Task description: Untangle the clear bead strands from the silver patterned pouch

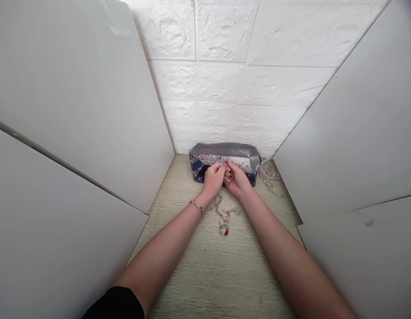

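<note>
My left hand (214, 179), with a chain bracelet (197, 207) at its wrist, has its fingers pinched together. My right hand (237, 180) meets it fingertip to fingertip, thumb and fingers also closed in a pinch. Whatever small piece lies between the right fingertips is too small to make out. A string of beads (220, 214), pink, pale green and clear with red beads at its lower end, trails over the surface and runs up under my left hand. Right behind my hands stands an open dark blue patterned pouch (198, 170) with a silvery lining, holding many small loose beads (208, 158).
A heap of strung pale beads (269, 175) lies to the right of the pouch. White panels (75, 110) close in the left side and others (351, 133) the right. A white brick-patterned wall (218, 79) rises behind. Underneath is a pale wood-grain surface (208, 274).
</note>
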A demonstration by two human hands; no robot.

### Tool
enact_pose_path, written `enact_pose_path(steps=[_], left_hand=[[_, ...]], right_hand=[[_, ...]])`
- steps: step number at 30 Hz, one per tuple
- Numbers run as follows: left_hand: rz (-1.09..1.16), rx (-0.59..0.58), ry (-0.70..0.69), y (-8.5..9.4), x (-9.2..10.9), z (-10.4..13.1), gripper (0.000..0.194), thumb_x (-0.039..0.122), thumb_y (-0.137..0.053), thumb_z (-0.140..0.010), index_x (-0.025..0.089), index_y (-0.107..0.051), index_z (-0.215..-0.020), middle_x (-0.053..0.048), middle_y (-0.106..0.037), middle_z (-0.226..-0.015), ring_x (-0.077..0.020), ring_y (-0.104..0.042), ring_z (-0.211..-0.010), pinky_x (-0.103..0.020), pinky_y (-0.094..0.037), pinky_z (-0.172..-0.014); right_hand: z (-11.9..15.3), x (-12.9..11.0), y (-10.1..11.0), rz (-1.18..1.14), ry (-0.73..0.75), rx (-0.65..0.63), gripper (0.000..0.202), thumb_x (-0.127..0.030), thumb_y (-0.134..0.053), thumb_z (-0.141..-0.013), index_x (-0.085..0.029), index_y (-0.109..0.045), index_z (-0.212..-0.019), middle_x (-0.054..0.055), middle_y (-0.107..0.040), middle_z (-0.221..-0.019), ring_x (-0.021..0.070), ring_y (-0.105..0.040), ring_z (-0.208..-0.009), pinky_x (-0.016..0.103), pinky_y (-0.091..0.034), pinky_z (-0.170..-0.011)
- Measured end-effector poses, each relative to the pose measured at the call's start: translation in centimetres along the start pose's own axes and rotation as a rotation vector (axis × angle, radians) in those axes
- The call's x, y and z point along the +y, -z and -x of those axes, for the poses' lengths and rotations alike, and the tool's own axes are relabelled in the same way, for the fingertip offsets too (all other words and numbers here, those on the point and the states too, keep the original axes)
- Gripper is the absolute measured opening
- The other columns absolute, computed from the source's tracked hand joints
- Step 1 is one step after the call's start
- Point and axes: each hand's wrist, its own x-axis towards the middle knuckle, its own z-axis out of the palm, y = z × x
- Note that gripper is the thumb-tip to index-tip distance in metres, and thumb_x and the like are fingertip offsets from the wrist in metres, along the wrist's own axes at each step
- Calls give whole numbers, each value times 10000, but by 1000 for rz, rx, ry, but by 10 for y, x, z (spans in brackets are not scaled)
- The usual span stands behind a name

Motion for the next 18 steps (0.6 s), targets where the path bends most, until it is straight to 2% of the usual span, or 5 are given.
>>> enact_pose_path(steps=[12, 18], left_hand=[[-7, -5, -2, 1, -2, -1, 150, 229, -417, -681, 147, -526, -619, 6, -542, -570, -69, -481, -497, -200, -375, -515], [12, 7, -13, 0, 1, -1, 154, 240, -422, -686, 144, -513, -607, 10, -530, -570, -68, -470, -504, -201, -375, -524]], right_hand=[[1, -1, -2, -28, -13, 14, 98, -170, -427, -750, -137, -513, -784, -76, -386, -442, 22, -289, -304, 123, -227, -269], [0, -3, 3, -70, -16, -27, 274, -21, -323, -599, -144, -485, -783, -38, -430, -481, 55, -361, -358, 142, -283, -311]])
